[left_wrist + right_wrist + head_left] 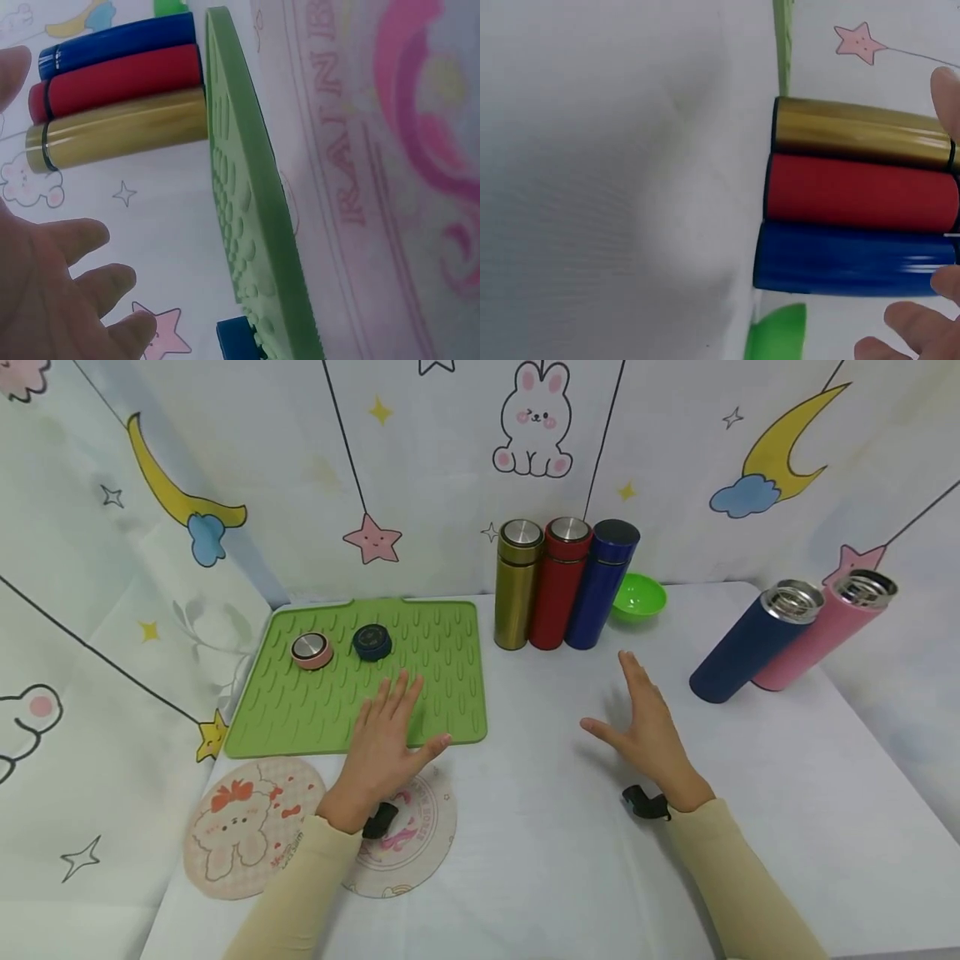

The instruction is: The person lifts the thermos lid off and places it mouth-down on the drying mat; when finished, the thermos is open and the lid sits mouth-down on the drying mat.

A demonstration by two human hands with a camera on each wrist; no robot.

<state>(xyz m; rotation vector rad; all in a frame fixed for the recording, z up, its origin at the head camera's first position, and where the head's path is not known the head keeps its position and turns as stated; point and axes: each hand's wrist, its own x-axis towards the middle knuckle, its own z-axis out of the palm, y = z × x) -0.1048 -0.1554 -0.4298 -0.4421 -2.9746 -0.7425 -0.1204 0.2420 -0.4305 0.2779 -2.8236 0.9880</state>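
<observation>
My left hand (pixel 384 745) hovers with fingers spread over the near edge of the green mat (pixel 442 710), holding nothing. On that mat lie a pink bottle lid (pixel 311 650) and a dark navy lid (pixel 372 642), both beyond my left fingertips. My right hand (pixel 651 735) is raised over the white table, its thumb apart from straight fingers and nothing in its grasp. Ahead of it stand gold (pixel 514 597), red (pixel 559 593) and blue (pixel 600 593) capped bottles in a row. To its right, a navy bottle (pixel 738 652) and a pink bottle (pixel 813 639) stand side by side without lids.
A green bowl (pixel 639 598) sits behind the blue bottle. Two round printed coasters lie at the front left: a rabbit coaster (pixel 225 860) and a rainbow coaster (pixel 427 852), the latter partly under my left wrist. A patterned cloth backdrop (pixel 450 460) rises behind the table.
</observation>
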